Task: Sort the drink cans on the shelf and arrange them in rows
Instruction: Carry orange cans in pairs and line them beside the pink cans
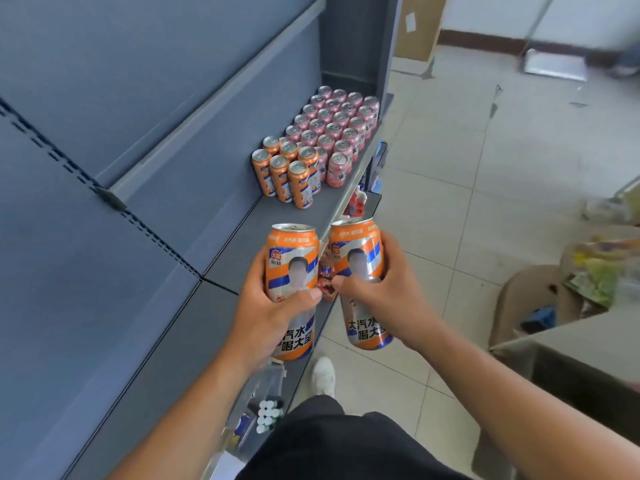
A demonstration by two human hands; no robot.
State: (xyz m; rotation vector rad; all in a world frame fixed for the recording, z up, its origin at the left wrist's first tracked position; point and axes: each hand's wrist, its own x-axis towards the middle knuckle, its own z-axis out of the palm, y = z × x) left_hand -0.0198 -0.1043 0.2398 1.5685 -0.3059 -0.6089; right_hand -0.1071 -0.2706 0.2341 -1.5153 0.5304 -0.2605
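My left hand (266,313) grips a tall orange and silver drink can (292,261), held upright above the grey shelf (249,237). My right hand (384,292) grips a second orange can (358,251) of the same kind, just right of the first, over the shelf's front edge. Farther along the shelf stand several orange cans (287,171) in short rows. Behind them, several pink cans (337,126) fill neat rows up to the shelf's end post.
A grey back panel (104,98) runs along the left. Lower shelves hold small packets (356,202) and white-capped bottles (268,415). Tiled floor (485,168) lies to the right, with a cardboard box (533,303) and a counter (588,358). My white shoe (323,375) is below.
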